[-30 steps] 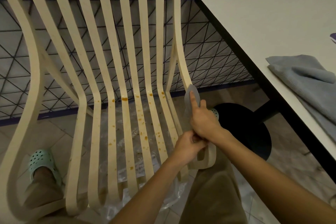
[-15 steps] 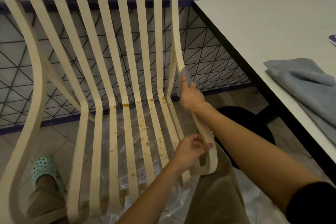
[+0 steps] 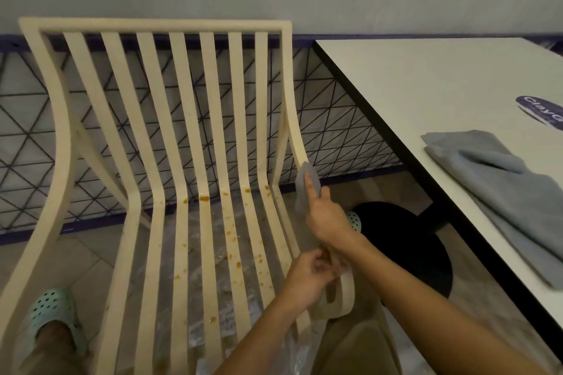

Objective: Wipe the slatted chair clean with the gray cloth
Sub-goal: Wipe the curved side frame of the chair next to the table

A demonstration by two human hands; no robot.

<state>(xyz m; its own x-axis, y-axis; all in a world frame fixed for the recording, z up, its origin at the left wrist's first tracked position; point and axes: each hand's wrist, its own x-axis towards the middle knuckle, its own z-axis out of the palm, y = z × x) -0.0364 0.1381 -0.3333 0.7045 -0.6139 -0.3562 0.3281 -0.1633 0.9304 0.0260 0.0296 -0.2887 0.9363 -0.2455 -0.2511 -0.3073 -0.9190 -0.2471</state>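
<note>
The cream slatted chair (image 3: 152, 25) faces me, with orange stains (image 3: 204, 198) spotted over the seat slats. My right hand (image 3: 327, 219) holds the gray cloth (image 3: 301, 192) against the chair's outer right slat, just above the bend. Its index finger lies straight along the cloth and presses it on the slat. My left hand (image 3: 307, 277) grips the same slat lower down, near the front curl of the seat.
A white table (image 3: 426, 85) stands close on the right with a second gray cloth (image 3: 502, 192) on it. Its black round base (image 3: 405, 246) sits by the chair. Clear plastic sheeting (image 3: 213, 253) lies under the seat. A wire mesh panel (image 3: 335, 131) runs behind. My mint clog (image 3: 54, 313) is at lower left.
My right hand slid the cloth up the right slat, then back down toward the bend. My left hand kept its grip on the slat. The view tilted upward.
</note>
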